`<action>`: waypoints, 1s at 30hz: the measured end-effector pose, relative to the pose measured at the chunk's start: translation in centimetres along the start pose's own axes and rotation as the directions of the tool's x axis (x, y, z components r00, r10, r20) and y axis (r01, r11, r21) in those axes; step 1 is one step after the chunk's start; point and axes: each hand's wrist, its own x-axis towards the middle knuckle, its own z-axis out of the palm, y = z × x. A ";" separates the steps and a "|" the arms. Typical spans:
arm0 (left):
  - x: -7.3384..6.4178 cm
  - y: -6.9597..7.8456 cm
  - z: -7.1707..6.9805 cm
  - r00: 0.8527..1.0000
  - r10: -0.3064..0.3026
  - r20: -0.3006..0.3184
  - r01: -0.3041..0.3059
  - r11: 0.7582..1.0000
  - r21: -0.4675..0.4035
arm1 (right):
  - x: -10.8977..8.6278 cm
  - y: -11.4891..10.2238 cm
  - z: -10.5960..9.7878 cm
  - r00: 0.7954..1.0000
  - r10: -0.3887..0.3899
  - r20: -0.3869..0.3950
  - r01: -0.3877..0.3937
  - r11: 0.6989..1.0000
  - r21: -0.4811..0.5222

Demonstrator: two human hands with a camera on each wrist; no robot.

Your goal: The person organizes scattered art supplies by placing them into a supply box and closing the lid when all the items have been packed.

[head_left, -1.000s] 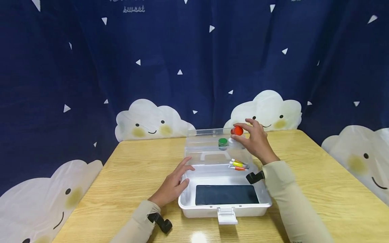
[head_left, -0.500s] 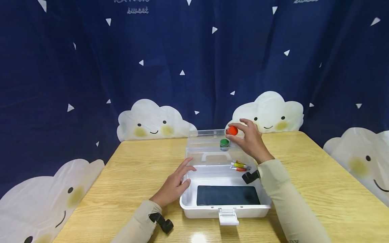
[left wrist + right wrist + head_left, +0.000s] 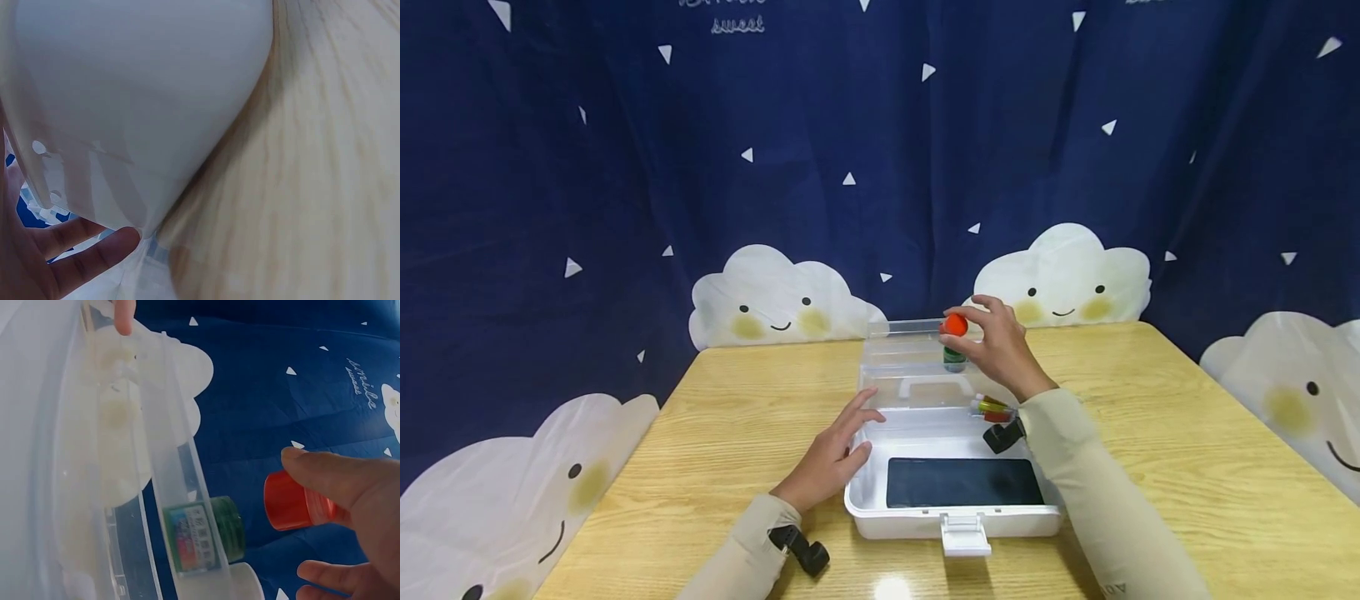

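My right hand point(image 3: 1000, 350) pinches a small jar with a red lid point(image 3: 954, 325) between thumb and fingers, above the clear tray point(image 3: 898, 354) at the back of the white storage box point(image 3: 910, 527). Below it a green-lidded jar point(image 3: 954, 359) stands in that tray, partly covered by the red lid. In the right wrist view the red-lidded jar point(image 3: 287, 500) is apart from the green one, and a white-lidded jar point(image 3: 250, 582) stands beside the green. My left hand point(image 3: 829, 457) is at the box's left side, fingers extended over its rim, fingertips against the wall in the left wrist view.
Several paint tubes point(image 3: 992, 407) lie at the right of the box, under my right forearm. A dark flat rectangle point(image 3: 964, 482) lies on the box floor. The latch point(image 3: 965, 533) hangs open at the front. Behind the wooden table point(image 3: 760, 375) hangs a dark blue curtain point(image 3: 805, 108).
My right hand has moved left with the red-lidded jar, from over the white-lidded jar to over the green-lidded one. The left hand keeps its place at the box.
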 end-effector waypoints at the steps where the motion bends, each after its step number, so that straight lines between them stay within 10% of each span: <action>1: 0.0 0.0 0.0 1.000 -0.004 0.003 0.004 1.000 -0.002 | 0.0 -0.1 0.1 1.000 -0.005 0.002 0.005 1.000 -0.003; 30: 0.0 0.0 0.0 0.999 -0.030 0.021 0.030 1.000 -0.001 | -0.5 -0.2 3.0 0.991 -0.115 0.073 0.126 0.979 -0.160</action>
